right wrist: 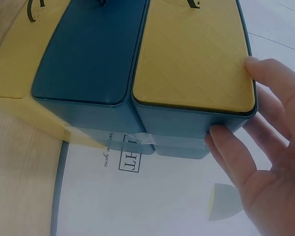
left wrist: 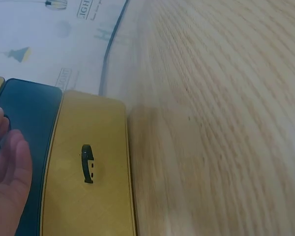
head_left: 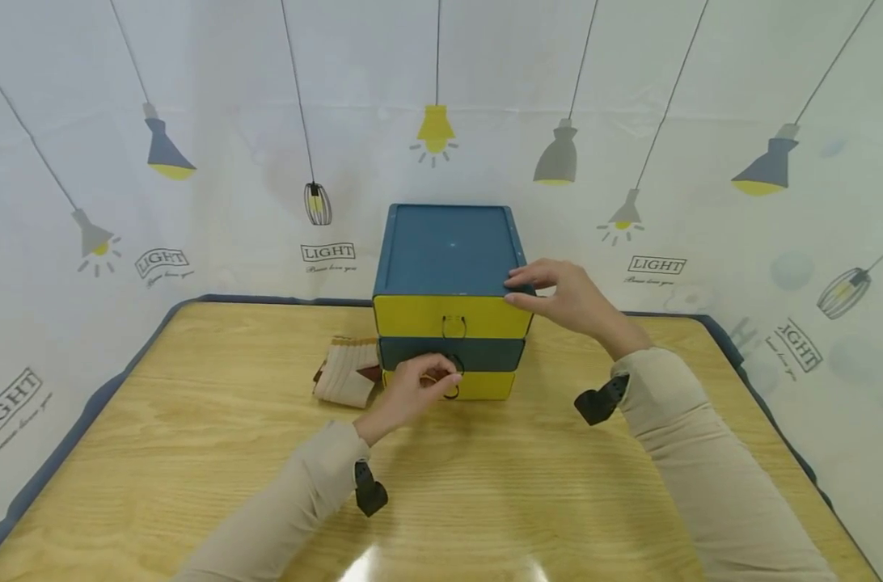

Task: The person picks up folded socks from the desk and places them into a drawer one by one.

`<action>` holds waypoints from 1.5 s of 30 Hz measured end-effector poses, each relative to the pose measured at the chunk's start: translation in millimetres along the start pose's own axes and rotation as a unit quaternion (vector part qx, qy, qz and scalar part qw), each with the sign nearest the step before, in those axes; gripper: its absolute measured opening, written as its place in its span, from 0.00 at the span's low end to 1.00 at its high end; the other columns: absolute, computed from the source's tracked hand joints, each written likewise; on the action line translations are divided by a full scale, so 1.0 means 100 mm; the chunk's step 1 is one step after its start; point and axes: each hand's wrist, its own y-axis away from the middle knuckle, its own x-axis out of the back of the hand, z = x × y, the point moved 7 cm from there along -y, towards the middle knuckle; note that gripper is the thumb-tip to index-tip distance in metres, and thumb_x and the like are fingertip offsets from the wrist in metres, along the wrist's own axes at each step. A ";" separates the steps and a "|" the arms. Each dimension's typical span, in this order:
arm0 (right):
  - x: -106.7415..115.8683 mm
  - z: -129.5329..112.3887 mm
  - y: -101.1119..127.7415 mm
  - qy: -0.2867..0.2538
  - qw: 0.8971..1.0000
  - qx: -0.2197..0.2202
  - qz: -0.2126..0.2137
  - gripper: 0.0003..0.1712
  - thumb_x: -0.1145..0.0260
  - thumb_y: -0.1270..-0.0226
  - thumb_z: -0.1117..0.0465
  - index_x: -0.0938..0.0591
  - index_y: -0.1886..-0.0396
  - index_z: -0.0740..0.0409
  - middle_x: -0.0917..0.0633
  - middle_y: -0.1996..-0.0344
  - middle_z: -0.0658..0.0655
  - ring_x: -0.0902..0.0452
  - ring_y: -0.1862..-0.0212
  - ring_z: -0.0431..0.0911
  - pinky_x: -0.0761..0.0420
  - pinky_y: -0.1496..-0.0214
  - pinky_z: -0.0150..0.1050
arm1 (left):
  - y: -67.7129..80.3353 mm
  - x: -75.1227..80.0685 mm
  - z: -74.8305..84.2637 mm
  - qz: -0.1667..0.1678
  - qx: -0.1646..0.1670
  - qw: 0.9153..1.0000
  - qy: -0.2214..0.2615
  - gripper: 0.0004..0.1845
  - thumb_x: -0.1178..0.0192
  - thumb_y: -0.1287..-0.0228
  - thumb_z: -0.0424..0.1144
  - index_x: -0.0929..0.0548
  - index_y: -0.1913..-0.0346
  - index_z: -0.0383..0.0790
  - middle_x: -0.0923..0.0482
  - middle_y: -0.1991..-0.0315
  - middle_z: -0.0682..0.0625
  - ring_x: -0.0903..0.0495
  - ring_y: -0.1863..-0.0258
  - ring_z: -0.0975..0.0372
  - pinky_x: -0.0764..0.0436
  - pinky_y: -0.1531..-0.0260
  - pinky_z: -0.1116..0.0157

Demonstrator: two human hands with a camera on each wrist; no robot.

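A small drawer unit [head_left: 449, 246] with a blue top stands against the back of the table. Its top drawer [head_left: 412, 317] and bottom drawer [left wrist: 103, 196] have yellow fronts, and the middle drawer [right wrist: 96, 49] is blue. At the middle drawer, my left hand [head_left: 415, 385] pinches the black ring handle [left wrist: 9, 123] between thumb and fingers. My right hand [head_left: 568, 295] rests across the unit's upper right front corner, its fingers spread and touching the edge and side. Left of the unit lies a folded beige ribbed knit [head_left: 348, 376] with brown parts, resembling socks.
A wooden table [head_left: 216, 453] extends under and in front of the unit. Behind hangs a white cloth [head_left: 252, 145] printed with lamps, and its dark lower border [head_left: 158, 331] runs along the table's edges. Clear tape [right wrist: 142, 138] crosses the unit's side.
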 end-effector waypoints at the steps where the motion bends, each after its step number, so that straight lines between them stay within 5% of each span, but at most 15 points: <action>1: 0.00 0.00 0.00 0.000 1.000 -0.001 0.000 0.17 0.38 0.40 0.58 0.20 0.54 0.62 0.25 0.48 0.60 0.32 0.48 0.53 0.30 0.48 0.47 | -0.01 0.00 -0.05 0.001 0.001 1.000 0.002 0.07 0.46 0.38 0.37 0.21 0.64 0.37 0.23 0.65 0.40 0.23 0.66 0.51 0.24 0.67 0.67; 9: 0.00 -0.02 0.01 0.000 1.000 0.000 -0.001 0.17 0.39 0.40 0.58 0.21 0.53 0.62 0.25 0.48 0.61 0.32 0.47 0.54 0.31 0.48 0.48 | 0.00 0.00 -0.12 0.011 0.004 1.000 -0.001 0.11 0.45 0.38 0.42 0.21 0.60 0.37 0.23 0.65 0.47 0.24 0.66 0.60 0.24 0.66 0.67; 19: 0.01 -0.02 0.00 0.001 1.000 0.001 -0.001 0.17 0.38 0.40 0.58 0.20 0.54 0.62 0.25 0.49 0.61 0.32 0.48 0.53 0.30 0.49 0.47 | 0.17 0.00 -0.34 0.099 0.062 0.992 0.050 0.17 0.40 0.43 0.40 0.29 0.54 0.36 0.27 0.68 0.48 0.27 0.68 0.58 0.27 0.65 0.61; 30: 0.00 0.01 -0.01 -0.003 1.000 -0.005 -0.001 0.16 0.38 0.41 0.59 0.20 0.54 0.62 0.25 0.48 0.60 0.32 0.47 0.52 0.30 0.49 0.46 | 0.21 -0.25 -0.59 0.016 0.092 0.994 -0.052 0.15 0.45 0.38 0.40 0.26 0.50 0.38 0.26 0.63 0.49 0.26 0.64 0.60 0.26 0.64 0.64; 45: 0.00 0.01 -0.01 -0.008 1.000 -0.006 0.000 0.16 0.38 0.40 0.58 0.20 0.54 0.61 0.25 0.48 0.59 0.32 0.47 0.52 0.31 0.48 0.47 | 0.23 -0.30 -0.55 0.014 0.074 0.994 -0.085 0.09 0.47 0.37 0.35 0.20 0.58 0.35 0.22 0.65 0.48 0.24 0.67 0.61 0.25 0.68 0.68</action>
